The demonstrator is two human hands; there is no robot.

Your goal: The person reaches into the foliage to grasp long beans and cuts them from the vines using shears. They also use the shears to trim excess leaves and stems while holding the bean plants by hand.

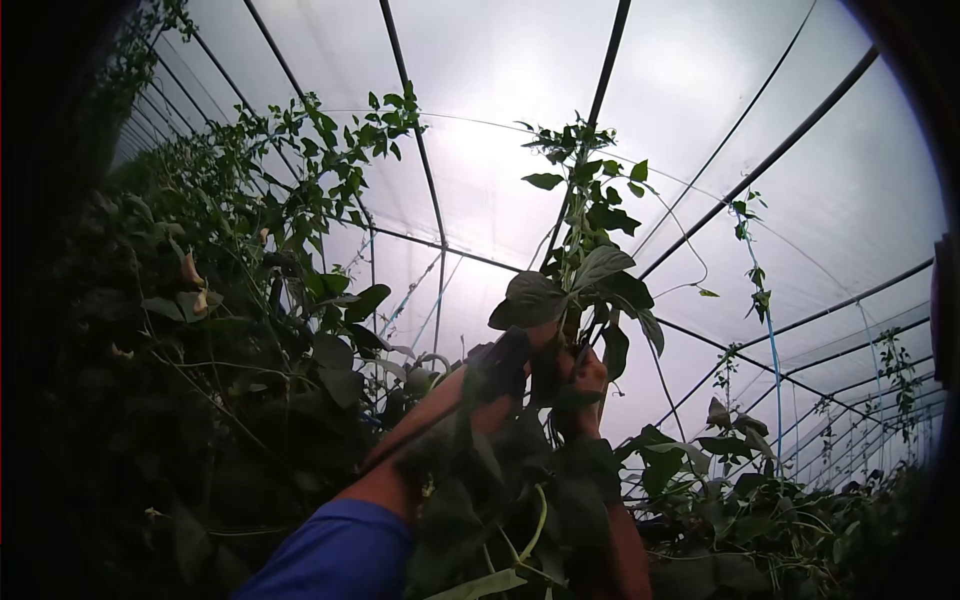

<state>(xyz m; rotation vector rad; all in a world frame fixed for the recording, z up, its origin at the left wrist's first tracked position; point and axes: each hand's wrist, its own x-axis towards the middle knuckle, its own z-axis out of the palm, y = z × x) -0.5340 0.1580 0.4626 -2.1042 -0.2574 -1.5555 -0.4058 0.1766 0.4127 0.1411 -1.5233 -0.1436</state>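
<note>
Both my arms reach up in front of me to a bundle of leafy climbing bean vine [590,270]. My left hand [543,338], at the end of a blue-sleeved arm, is closed around the vine stems just under the large leaves. Leaves and a dark patch near the wrist cover part of it. Close beside it, on the right, my right hand [588,374] has its fingers bent around the same stems. Whatever lies between its fingertips is too dark to make out. Large dark leaves [500,500] hang before my forearms.
Dense vines [270,200] climb on the left, with a pale flower [190,270] among them. Blue strings [775,370] hang on the right above low foliage [780,540]. Dark metal ribs [780,150] carry the translucent greenhouse film [680,90] overhead.
</note>
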